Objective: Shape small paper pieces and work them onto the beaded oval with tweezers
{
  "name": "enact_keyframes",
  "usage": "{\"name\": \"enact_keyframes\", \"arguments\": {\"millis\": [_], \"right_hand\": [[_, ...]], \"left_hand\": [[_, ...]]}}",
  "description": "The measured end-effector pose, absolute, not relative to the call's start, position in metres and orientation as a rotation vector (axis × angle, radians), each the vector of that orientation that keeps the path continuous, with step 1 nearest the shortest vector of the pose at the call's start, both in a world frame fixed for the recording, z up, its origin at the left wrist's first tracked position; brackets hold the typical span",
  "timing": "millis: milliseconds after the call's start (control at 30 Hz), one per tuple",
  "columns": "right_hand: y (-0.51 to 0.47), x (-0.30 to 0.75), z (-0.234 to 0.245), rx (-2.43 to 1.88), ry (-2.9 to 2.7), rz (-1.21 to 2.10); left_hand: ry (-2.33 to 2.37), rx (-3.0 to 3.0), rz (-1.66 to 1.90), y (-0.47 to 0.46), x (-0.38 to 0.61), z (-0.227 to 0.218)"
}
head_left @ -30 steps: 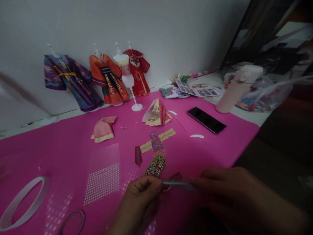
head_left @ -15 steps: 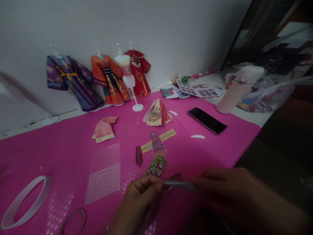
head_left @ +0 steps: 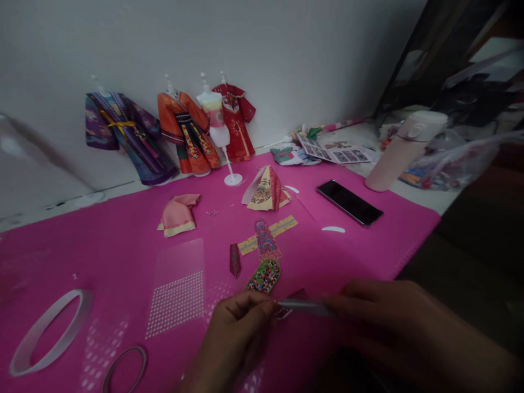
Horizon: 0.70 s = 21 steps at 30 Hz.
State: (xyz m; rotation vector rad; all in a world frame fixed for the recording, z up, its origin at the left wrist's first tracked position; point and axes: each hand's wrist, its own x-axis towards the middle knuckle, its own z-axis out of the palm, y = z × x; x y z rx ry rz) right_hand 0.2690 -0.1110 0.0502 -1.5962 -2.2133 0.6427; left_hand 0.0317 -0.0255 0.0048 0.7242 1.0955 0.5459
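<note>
My right hand is closed around a slim grey tool that looks like tweezers, its narrow tip pointing left. My left hand pinches thumb and forefinger together right at that tip; what lies between them is too small to make out. Just behind the tool, a dark red patterned piece is partly covered. Beyond my left fingers sits a green tray of multicoloured beads. Further back are a small dark red tie-shaped piece, a patterned panel and a yellow strip.
Doll-sized robes, including a purple one, and a mannequin stand along the wall. Folded pink cloth, a bead sheet and a white tape ring lie left. A phone and pink bottle are right.
The view has shifted slightly, so things on the table appear a little further right. Both hands keep nearly the same pose, the tool's tip still at my left fingertips.
</note>
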Motion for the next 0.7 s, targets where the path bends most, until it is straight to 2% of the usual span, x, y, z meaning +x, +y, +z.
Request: {"name": "enact_keyframes", "arguments": {"millis": [100, 500, 700], "right_hand": [[-0.108, 0.269, 0.0513, -1.643, -2.281, 0.771], [-0.1093, 0.2693, 0.0434, -1.59, -2.282, 0.703], [-0.1075, 0.2688, 0.0448, -1.579, -2.287, 0.78]], "left_hand": [[1.097, 0.696, 0.584, -0.0261, 0.0338, 0.0065], [1.1, 0.705, 0.586, -0.027, 0.0326, 0.0038], [1.099, 0.716, 0.578, -0.0269, 0.0333, 0.0063]]}}
